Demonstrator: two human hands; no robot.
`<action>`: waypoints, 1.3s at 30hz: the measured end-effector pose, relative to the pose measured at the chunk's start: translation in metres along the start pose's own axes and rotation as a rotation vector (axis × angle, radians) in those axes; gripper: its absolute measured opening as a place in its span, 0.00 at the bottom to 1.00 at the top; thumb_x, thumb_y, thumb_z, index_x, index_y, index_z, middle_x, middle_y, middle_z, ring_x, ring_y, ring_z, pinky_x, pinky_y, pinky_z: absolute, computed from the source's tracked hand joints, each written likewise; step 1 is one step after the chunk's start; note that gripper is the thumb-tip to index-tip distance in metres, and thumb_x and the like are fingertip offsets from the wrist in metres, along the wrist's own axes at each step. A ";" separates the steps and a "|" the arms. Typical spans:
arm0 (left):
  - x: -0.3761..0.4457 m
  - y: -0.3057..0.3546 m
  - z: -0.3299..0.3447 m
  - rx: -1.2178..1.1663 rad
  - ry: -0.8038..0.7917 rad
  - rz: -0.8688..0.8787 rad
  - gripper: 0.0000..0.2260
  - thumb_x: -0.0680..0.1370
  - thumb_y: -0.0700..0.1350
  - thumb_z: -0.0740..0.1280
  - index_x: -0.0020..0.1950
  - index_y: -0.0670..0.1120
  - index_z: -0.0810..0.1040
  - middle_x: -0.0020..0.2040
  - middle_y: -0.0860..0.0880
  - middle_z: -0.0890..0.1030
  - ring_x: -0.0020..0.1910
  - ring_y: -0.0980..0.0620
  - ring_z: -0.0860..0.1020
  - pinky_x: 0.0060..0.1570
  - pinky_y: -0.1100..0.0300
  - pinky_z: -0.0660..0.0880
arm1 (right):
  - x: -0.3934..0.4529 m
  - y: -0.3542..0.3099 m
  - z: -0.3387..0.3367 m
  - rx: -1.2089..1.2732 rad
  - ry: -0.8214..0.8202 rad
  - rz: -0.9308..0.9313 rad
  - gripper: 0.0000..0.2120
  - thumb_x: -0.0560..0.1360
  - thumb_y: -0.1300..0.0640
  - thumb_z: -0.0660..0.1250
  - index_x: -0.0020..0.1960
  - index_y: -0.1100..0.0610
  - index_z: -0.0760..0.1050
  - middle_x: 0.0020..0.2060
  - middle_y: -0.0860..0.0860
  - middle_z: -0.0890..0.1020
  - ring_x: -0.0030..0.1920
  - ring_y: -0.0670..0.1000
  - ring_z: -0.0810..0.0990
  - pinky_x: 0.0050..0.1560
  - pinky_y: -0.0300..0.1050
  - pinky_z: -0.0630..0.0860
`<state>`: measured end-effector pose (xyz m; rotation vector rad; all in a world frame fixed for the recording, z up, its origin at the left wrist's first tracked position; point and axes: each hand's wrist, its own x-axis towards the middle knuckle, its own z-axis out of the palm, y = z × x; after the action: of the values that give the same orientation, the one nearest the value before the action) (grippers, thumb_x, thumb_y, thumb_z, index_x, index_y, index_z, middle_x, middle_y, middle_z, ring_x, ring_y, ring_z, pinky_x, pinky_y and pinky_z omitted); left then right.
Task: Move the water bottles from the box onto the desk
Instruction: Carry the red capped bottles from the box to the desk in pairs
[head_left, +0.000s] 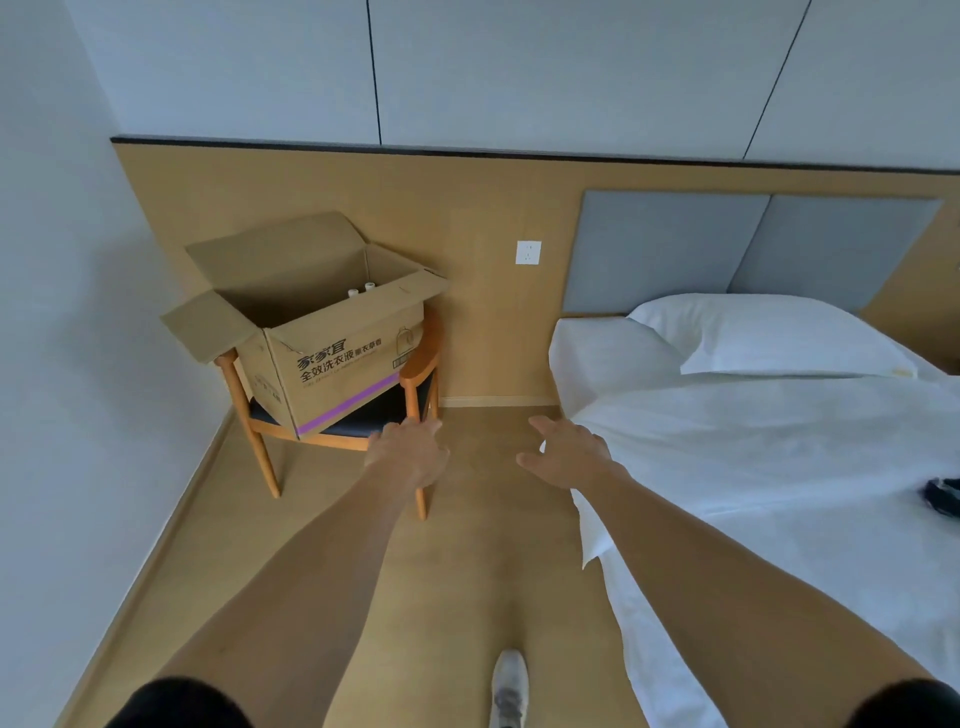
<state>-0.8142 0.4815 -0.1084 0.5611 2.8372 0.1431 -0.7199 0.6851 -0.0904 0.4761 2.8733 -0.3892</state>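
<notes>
An open cardboard box (332, 358) with printed text and a purple stripe sits on a wooden chair (415, 374) in the left corner. Two white bottle caps (361, 290) show just above the box's front rim; the bottles themselves are hidden inside. My left hand (408, 454) is stretched forward with relaxed fingers, empty, just below and right of the box near the chair's front edge. My right hand (566, 454) is also extended with spread fingers, empty, over the floor beside the bed. No desk is in view.
A bed (779, 467) with white sheets and a pillow (769, 338) fills the right side. A wooden wall panel with a socket (528, 252) stands behind. Wooden floor lies between chair and bed. My white shoe (509, 686) is at the bottom. A dark object (943, 493) lies on the bed.
</notes>
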 end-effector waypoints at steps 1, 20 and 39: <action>0.015 -0.006 -0.004 0.001 0.012 -0.015 0.20 0.82 0.53 0.58 0.74 0.53 0.67 0.63 0.46 0.76 0.62 0.43 0.75 0.64 0.43 0.71 | 0.021 -0.004 -0.001 0.010 0.000 -0.012 0.32 0.78 0.39 0.61 0.78 0.48 0.60 0.70 0.54 0.73 0.70 0.58 0.71 0.67 0.56 0.68; 0.328 -0.063 -0.114 -0.026 0.160 -0.236 0.20 0.82 0.53 0.57 0.75 0.53 0.66 0.69 0.45 0.74 0.66 0.41 0.72 0.65 0.44 0.68 | 0.388 -0.087 -0.096 0.016 -0.037 -0.286 0.31 0.79 0.39 0.61 0.79 0.47 0.58 0.73 0.54 0.71 0.72 0.59 0.70 0.68 0.58 0.68; 0.574 -0.157 -0.148 -0.140 0.129 -0.336 0.21 0.82 0.51 0.58 0.75 0.50 0.68 0.69 0.44 0.74 0.67 0.41 0.72 0.66 0.45 0.67 | 0.637 -0.161 -0.152 0.012 -0.046 -0.342 0.30 0.81 0.42 0.62 0.80 0.46 0.58 0.75 0.52 0.67 0.73 0.57 0.68 0.69 0.55 0.68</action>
<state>-1.4237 0.5519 -0.1140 0.0439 2.9644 0.3225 -1.3888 0.7645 -0.0630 -0.0276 2.9067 -0.4636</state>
